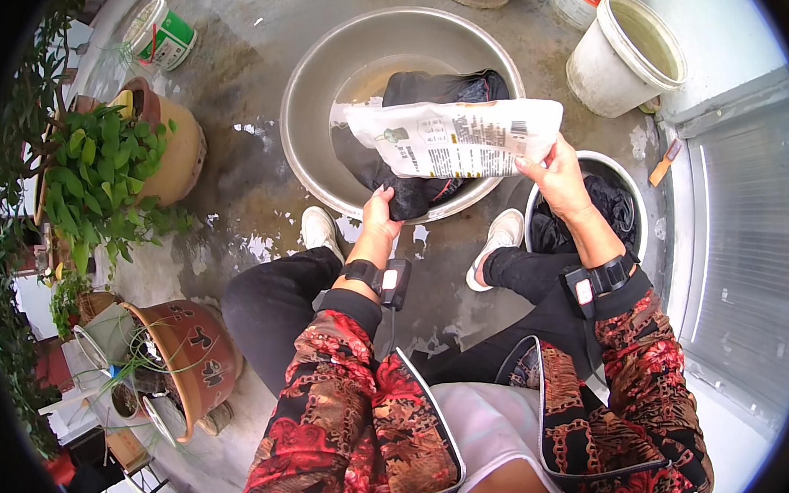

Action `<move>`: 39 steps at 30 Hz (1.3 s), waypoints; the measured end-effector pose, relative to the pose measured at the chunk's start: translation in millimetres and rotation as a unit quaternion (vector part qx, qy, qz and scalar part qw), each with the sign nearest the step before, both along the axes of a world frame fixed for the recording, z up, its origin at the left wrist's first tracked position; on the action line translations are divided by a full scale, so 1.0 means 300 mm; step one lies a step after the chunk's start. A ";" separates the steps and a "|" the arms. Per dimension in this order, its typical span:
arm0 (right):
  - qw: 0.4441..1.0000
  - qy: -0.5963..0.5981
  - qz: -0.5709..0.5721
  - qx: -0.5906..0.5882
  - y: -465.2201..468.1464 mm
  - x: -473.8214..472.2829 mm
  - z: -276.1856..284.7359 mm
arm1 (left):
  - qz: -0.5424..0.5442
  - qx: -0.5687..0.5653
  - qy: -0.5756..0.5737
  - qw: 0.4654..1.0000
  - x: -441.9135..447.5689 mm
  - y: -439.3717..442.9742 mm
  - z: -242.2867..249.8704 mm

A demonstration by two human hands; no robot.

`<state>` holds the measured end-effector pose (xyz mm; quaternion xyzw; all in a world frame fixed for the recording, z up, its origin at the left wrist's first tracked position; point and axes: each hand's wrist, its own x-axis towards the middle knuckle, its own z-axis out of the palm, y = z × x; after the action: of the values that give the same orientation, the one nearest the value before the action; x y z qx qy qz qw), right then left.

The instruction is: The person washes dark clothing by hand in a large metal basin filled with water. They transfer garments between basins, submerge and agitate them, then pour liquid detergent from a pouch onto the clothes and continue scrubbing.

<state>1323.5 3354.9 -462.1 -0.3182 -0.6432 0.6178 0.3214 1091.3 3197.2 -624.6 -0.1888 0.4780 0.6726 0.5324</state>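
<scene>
A wide metal basin (303, 143) stands on the wet ground in front of me, with some water and dark wet cloth (419, 89) in it. My right hand (552, 172) pinches the lower right corner of a white printed plastic pouch (455, 138), which spreads over the basin and covers part of the cloth. Near the basin's front rim, my left hand (382, 213) grips a bunched end of black wet cloth (407, 200). Beside my right forearm is a smaller round tub (640, 214) holding black clothing (606, 210).
Several plastic buckets (604, 67) stand at the upper right by the wall. A brush (666, 162) lies near the door frame. Potted plants (102, 169) and a large brown pot (195, 360) line the left. A green-and-white bucket (168, 36) is at the upper left.
</scene>
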 end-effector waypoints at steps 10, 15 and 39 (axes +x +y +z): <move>0.998 -0.064 0.015 0.019 0.001 0.004 0.014 | -0.013 -0.024 -0.024 0.999 -0.043 0.013 -0.061; 0.997 -0.070 -0.009 0.023 0.029 0.006 0.019 | -0.013 -0.059 0.016 0.998 -0.037 0.022 -0.049; 0.980 -0.077 -0.152 0.106 0.189 -0.213 -0.133 | -0.179 -0.146 0.515 0.826 0.242 -0.102 -0.020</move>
<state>1259.5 3411.5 -501.9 -0.4225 -0.6724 0.4637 0.3929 1163.9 3166.7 -630.5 0.1979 0.8005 0.4879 0.2864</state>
